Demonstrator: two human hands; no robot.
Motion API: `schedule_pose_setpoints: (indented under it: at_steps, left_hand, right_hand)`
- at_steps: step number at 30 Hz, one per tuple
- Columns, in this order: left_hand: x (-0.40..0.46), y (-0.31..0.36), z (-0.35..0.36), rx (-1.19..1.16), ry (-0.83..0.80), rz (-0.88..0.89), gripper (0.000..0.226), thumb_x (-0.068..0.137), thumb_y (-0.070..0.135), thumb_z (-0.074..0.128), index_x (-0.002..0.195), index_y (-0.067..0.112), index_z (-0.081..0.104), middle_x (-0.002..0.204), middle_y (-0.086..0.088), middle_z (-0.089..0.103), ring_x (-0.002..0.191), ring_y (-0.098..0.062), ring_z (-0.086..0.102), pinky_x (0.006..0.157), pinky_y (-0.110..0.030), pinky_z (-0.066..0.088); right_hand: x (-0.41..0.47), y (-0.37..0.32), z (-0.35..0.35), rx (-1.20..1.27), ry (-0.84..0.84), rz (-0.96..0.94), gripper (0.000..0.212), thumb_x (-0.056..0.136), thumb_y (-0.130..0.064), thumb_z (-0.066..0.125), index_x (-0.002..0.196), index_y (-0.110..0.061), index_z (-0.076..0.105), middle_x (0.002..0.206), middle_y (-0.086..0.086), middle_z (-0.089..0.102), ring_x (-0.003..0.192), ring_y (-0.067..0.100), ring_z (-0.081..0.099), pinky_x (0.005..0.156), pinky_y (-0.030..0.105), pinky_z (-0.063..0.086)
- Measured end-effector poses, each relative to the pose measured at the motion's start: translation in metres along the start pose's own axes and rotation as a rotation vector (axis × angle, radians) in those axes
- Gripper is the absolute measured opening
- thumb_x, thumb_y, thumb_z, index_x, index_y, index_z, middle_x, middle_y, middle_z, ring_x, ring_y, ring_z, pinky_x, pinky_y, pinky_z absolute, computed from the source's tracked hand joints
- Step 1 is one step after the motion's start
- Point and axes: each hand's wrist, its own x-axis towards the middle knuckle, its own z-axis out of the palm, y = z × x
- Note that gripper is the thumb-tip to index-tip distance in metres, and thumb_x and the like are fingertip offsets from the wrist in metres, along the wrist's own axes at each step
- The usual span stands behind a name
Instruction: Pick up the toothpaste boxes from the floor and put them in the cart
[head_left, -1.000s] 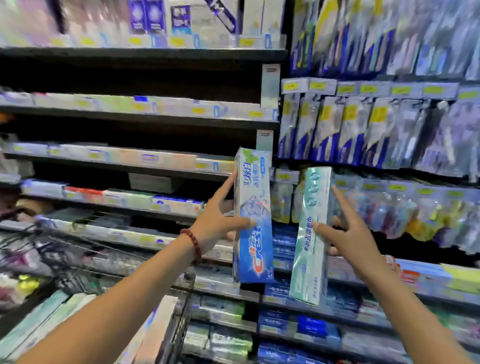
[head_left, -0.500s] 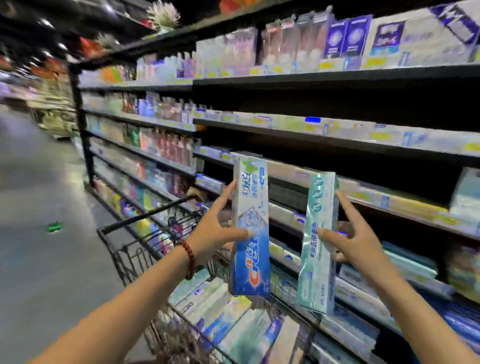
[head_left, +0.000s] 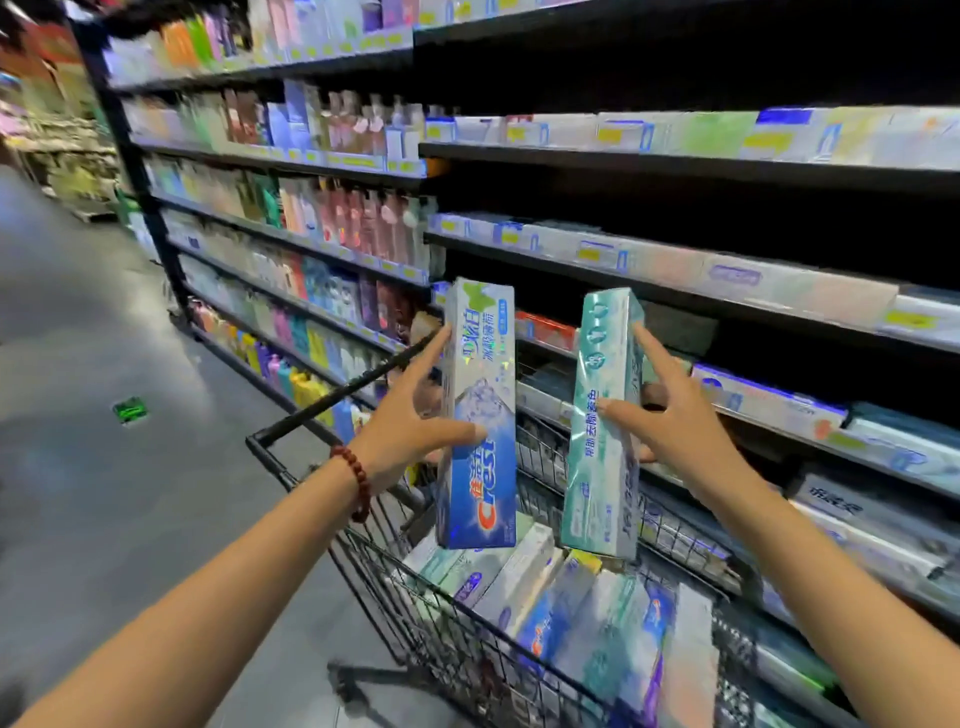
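My left hand (head_left: 410, 421) grips a blue and white Crest toothpaste box (head_left: 480, 452), held upright above the black wire cart (head_left: 395, 587). A pale green toothpaste box (head_left: 602, 467) stands upright in the grip of my right hand (head_left: 670, 426), thumb on its front and fingers behind. Both boxes hang just over the cart's basket, their lower ends near the several toothpaste boxes (head_left: 571, 618) lying inside it. A red bead bracelet (head_left: 356, 480) circles my left wrist.
Dark store shelves (head_left: 675, 161) with toothpaste and bottles run along the right, close beside the cart. The grey aisle floor (head_left: 104, 493) stretches to the left, with a small green object (head_left: 130, 409) lying on it. The cart's handle bar (head_left: 337, 400) points toward the shelves.
My view has swung left and downward, so the cart and its boxes now lie below my hands. Both hands keep their grip on the two upright boxes.
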Motion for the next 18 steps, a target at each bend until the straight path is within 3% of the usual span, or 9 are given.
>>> schedule_pose_setpoints:
  at_steps: [2,5,7,10,12,14,15,18]
  left_hand:
    - [0.017,-0.014,-0.004,0.011,-0.012,-0.038,0.102,0.068,-0.006,0.077,0.138,0.051,0.029,0.130,-0.005,0.058,0.101,-0.026,0.067,0.070,-0.042,0.058]
    - [0.048,-0.044,-0.001,0.009,-0.046,-0.101,0.104,0.062,0.003,0.082,0.139,0.050,0.028,0.125,-0.002,0.062,0.099,-0.025,0.068,0.067,-0.041,0.059]
    - [0.069,-0.069,0.007,0.054,-0.055,-0.133,0.104,0.057,0.012,0.085,0.133,0.055,0.030,0.134,-0.003,0.056,0.108,-0.027,0.063,0.072,-0.042,0.058]
    - [0.094,-0.103,0.021,0.085,-0.077,-0.194,0.100,0.056,0.020,0.088,0.127,0.063,0.032,0.140,0.000,0.050,0.118,-0.028,0.057,0.080,-0.044,0.057]
    - [0.108,-0.122,0.031,0.098,-0.114,-0.230,0.101,0.055,0.021,0.087,0.129,0.060,0.032,0.136,0.003,0.053,0.109,-0.017,0.063,0.078,-0.041,0.058]
    - [0.118,-0.137,0.040,0.101,-0.125,-0.271,0.101,0.066,0.002,0.082,0.138,0.047,0.025,0.125,0.010,0.055,0.090,-0.001,0.068,0.066,-0.030,0.059]
    - [0.122,-0.144,0.043,0.100,-0.127,-0.289,0.100,0.071,-0.004,0.077,0.141,0.042,0.022,0.125,0.008,0.054,0.089,0.000,0.067,0.065,-0.029,0.059]
    - [0.132,-0.172,0.047,0.151,-0.167,-0.346,0.100,0.073,-0.002,0.075,0.145,0.039,0.019,0.143,0.003,0.042,0.126,-0.020,0.048,0.079,-0.036,0.055]
  right_hand:
    - [0.007,0.017,0.003,-0.033,0.027,0.039,0.083,0.082,-0.022,0.071,0.145,-0.048,0.022,0.148,-0.009,0.038,0.121,0.016,0.052,0.087,0.044,0.053]
    - [0.017,0.052,0.001,-0.098,0.048,0.093,0.083,0.081,-0.021,0.072,0.147,-0.040,0.024,0.144,-0.018,0.035,0.120,0.006,0.046,0.085,0.016,0.040]
    - [0.023,0.079,-0.002,-0.124,0.020,0.142,0.084,0.082,-0.022,0.072,0.147,-0.040,0.022,0.140,-0.024,0.032,0.120,0.001,0.039,0.090,0.018,0.035]
    - [0.033,0.113,-0.008,-0.163,-0.014,0.203,0.084,0.083,-0.023,0.072,0.147,-0.040,0.020,0.149,-0.017,0.028,0.128,0.003,0.035,0.101,0.026,0.036]
    - [0.041,0.134,-0.010,-0.174,-0.017,0.236,0.085,0.081,-0.021,0.073,0.148,-0.037,0.022,0.151,-0.011,0.031,0.129,0.007,0.040,0.104,0.028,0.037]
    - [0.047,0.153,-0.009,-0.164,-0.018,0.283,0.086,0.081,-0.022,0.073,0.148,-0.037,0.021,0.150,-0.013,0.031,0.128,0.006,0.041,0.105,0.029,0.038]
    - [0.049,0.162,-0.006,-0.163,-0.020,0.303,0.087,0.081,-0.022,0.073,0.149,-0.036,0.020,0.149,-0.016,0.029,0.127,0.002,0.037,0.104,0.025,0.036]
    - [0.050,0.190,0.005,-0.189,-0.029,0.354,0.086,0.082,-0.021,0.072,0.149,-0.033,0.020,0.141,-0.023,0.026,0.125,-0.006,0.029,0.093,0.007,0.025]
